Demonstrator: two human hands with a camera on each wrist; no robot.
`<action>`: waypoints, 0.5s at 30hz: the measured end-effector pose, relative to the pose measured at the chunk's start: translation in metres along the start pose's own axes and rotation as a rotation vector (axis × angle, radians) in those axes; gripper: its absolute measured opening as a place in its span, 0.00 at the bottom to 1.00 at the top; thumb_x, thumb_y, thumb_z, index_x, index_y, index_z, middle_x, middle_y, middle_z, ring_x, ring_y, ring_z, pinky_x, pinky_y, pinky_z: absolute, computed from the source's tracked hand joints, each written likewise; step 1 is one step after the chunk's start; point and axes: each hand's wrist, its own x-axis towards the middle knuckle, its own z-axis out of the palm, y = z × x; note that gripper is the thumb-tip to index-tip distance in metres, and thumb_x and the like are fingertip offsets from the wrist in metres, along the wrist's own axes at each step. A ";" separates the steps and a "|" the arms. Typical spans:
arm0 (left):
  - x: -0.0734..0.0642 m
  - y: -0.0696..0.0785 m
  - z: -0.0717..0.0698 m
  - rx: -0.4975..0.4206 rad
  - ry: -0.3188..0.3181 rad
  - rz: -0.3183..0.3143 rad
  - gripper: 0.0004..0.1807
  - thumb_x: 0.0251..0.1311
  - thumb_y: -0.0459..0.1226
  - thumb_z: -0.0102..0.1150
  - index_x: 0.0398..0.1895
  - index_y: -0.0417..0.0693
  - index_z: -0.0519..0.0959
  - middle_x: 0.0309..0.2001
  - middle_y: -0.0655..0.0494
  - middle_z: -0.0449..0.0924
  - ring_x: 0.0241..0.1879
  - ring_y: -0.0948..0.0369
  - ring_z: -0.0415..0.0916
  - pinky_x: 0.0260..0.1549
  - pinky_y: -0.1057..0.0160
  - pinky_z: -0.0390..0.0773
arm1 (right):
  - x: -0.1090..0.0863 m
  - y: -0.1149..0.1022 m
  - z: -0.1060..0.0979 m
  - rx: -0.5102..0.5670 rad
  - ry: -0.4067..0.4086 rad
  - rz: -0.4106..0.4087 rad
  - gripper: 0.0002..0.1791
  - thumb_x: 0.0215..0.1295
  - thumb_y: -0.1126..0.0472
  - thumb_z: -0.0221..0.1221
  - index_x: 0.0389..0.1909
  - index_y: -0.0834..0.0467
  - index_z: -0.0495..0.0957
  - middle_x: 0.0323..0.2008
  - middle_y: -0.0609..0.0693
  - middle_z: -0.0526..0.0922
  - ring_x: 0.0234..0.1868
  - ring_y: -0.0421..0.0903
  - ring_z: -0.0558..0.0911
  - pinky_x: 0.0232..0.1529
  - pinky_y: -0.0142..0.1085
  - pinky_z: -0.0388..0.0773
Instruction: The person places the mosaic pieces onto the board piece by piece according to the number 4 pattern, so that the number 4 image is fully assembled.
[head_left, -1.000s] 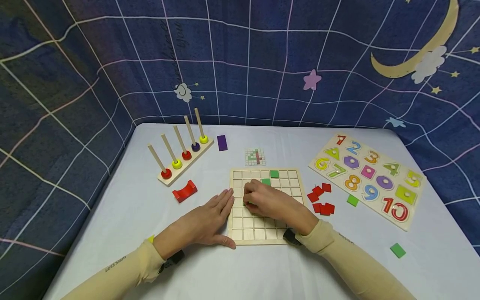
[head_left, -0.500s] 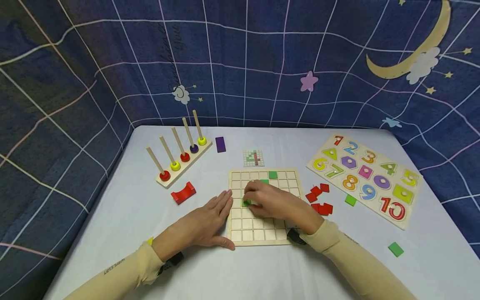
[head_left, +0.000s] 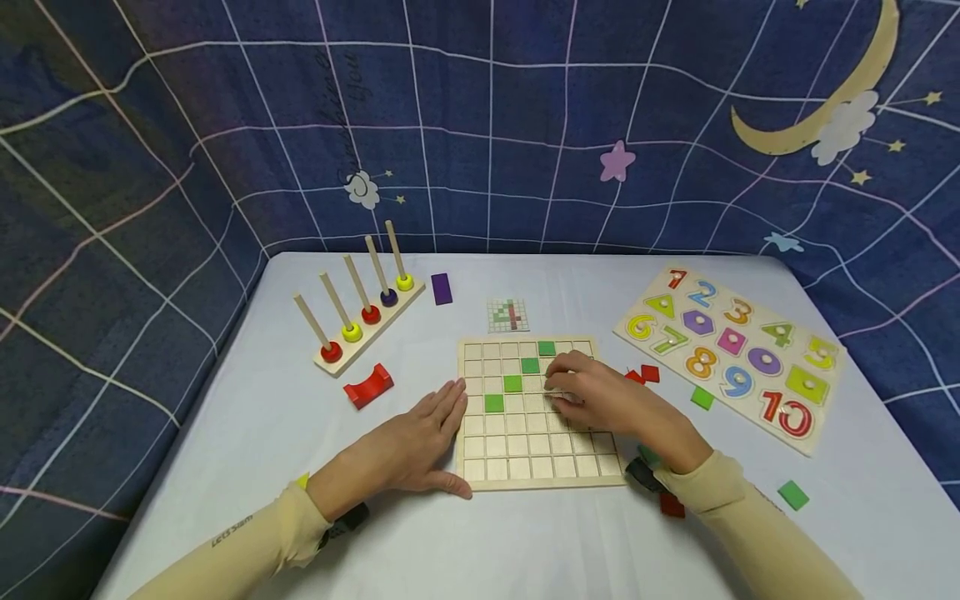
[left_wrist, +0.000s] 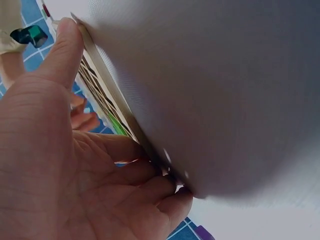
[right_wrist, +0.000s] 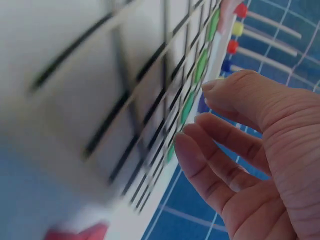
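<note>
A wooden grid board [head_left: 517, 471] lies on the table with several green square tiles in a diagonal line, the nearest one [head_left: 493, 403] at the lower left. My left hand [head_left: 416, 442] rests at the board's left edge, its fingertips and thumb touching the frame. Over the right part of the grid hovers my right hand [head_left: 607, 400], fingers loosely bent. In the right wrist view a gap shows between the thumb [right_wrist: 235, 92] and fingers, with nothing held. Behind the board lies a small grid card [head_left: 507, 316] with a green and red pattern.
Red tiles [head_left: 651, 373] lie right of the board, partly hidden by my right hand. Loose green tiles [head_left: 793, 495] lie farther right. A number puzzle [head_left: 712, 337] stands at the back right. On the left are a peg stand [head_left: 367, 329], red arch block [head_left: 369, 386] and purple block [head_left: 442, 288].
My right hand has let go of a green tile, which now lies in the grid's left part, and has moved right. My left hand has stayed at the board's edge.
</note>
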 end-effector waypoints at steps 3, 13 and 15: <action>-0.001 0.000 0.001 0.004 0.001 -0.003 0.70 0.57 0.75 0.63 0.84 0.31 0.53 0.87 0.37 0.49 0.87 0.43 0.49 0.84 0.50 0.61 | -0.014 0.003 -0.005 0.010 -0.022 0.074 0.06 0.64 0.69 0.72 0.41 0.62 0.87 0.48 0.57 0.85 0.50 0.52 0.83 0.50 0.43 0.88; 0.000 -0.001 0.003 0.006 0.005 0.007 0.69 0.58 0.75 0.62 0.84 0.31 0.53 0.87 0.36 0.48 0.87 0.42 0.48 0.84 0.49 0.61 | -0.058 0.010 -0.035 -0.018 0.042 0.126 0.11 0.58 0.72 0.75 0.41 0.61 0.89 0.48 0.56 0.86 0.45 0.49 0.84 0.40 0.36 0.88; 0.000 -0.001 0.003 0.008 0.009 0.005 0.69 0.58 0.75 0.62 0.84 0.31 0.53 0.87 0.36 0.49 0.87 0.42 0.48 0.84 0.49 0.61 | -0.064 0.010 -0.041 -0.022 0.038 0.126 0.12 0.56 0.72 0.77 0.40 0.60 0.89 0.47 0.54 0.86 0.44 0.48 0.84 0.40 0.36 0.89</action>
